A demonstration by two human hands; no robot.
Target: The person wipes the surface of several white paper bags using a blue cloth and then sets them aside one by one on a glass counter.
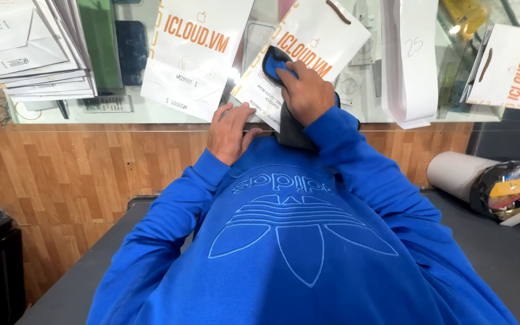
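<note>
I see the right hand [303, 91] with fingers together, pressing a blue cloth pad [274, 62] onto a dark flat slab [293, 133] at the glass counter [151, 113] edge. Left hand [229, 130] lies flat, fingers slightly apart, likely steadying it against a white paper bag [306, 37].

Blue cloth [274, 62]; white paper bag [308, 42], orange lettering; blue sweatshirt [296, 241].

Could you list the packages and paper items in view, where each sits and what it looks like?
White paper bag: counter centre, orange lettering.
Second white bag: under the right hand, tilted, brown handle.
Third white bag: far right, orange lettering.
White envelope stack: top left.
White folded paper: right of centre, upright.
Left hand: on the counter edge.
</note>
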